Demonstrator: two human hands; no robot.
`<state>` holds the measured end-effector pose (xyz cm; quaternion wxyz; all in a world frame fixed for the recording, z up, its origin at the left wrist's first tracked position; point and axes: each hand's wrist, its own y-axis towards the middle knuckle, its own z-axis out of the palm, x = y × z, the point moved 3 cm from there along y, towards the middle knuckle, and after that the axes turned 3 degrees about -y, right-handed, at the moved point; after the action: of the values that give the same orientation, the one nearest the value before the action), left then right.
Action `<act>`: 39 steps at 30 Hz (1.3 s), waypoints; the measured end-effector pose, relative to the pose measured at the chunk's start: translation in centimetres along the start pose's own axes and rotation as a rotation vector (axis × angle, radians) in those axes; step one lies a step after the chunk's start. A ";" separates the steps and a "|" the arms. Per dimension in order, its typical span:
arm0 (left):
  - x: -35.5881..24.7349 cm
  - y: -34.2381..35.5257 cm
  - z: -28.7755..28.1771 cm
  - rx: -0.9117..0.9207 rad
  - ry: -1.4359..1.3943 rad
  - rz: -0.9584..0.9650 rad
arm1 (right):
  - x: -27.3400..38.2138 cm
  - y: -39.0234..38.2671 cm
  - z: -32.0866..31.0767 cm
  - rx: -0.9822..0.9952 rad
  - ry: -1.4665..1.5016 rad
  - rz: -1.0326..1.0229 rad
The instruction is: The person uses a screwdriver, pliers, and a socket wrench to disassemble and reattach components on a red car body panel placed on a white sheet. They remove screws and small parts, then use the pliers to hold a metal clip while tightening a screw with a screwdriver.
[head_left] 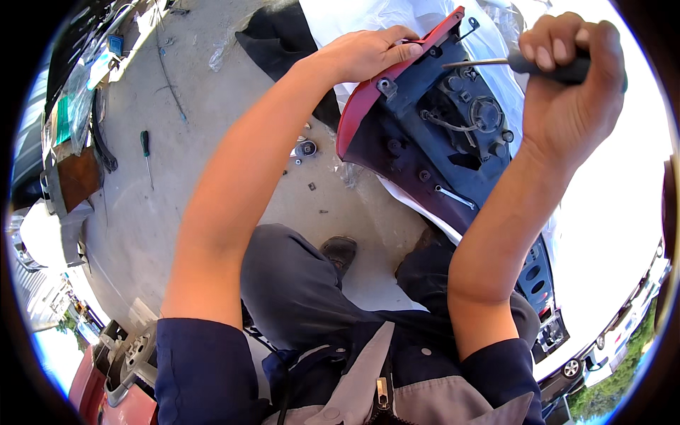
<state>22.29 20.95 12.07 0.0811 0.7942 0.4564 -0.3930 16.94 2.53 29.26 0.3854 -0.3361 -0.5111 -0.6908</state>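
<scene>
- The work looks part-way along: the large parts are together, yet tools are out and one is in use. How much remains cannot be told.
- The curved panel with a glossy red outer face and dark inner side (pixel 358 117) lies just right of centre before the person, inner side up, by crumpled white plastic sheeting (pixel 347 14).
- Apparently done: the bulky black plastic housing with a round translucent cap (pixel 443 106) sits nested along the panel's inner side. Whether every fixing is in place does not show.
- The left hand (pixel 375 55) has its fingers clamped on the panel's red rim near the upper end.
- The right hand (pixel 567 110) has its fingers wrapped around the dark-handled screwdriver with a slim metal shaft (pixel 520 62).
- Its tip points at the housing's upper part beside the rim, so that spot seems unfinished; contact cannot be told.
- The silver metal wrench (pixel 454 197) lies on the panel's inner side, out of both hands.
- On the grey floor (pixel 198 106) lie a green-handled screwdriver (pixel 145 144) and a small dark piece (pixel 312 186); whether that piece belongs to the panel is unclear.
</scene>
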 end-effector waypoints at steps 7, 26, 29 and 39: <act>16.8 -18.1 2.1 0.077 0.308 -0.513 | -3.9 -20.9 3.7 0.674 -0.295 1.020; 17.7 -21.6 1.0 0.057 0.493 -0.424 | -7.3 -28.7 1.1 0.569 -0.405 1.147; 16.2 -24.0 -3.2 -0.099 0.366 -0.520 | -4.8 -21.9 2.3 0.513 -0.282 1.038; -9.4 -20.8 -7.9 -0.777 -1.204 -0.236 | 3.2 -12.5 3.7 0.727 -0.269 0.690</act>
<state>7.67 30.44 28.82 0.5516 0.2993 0.5220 -0.5776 4.71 7.80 27.31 0.6135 -0.4154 -0.6226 -0.2519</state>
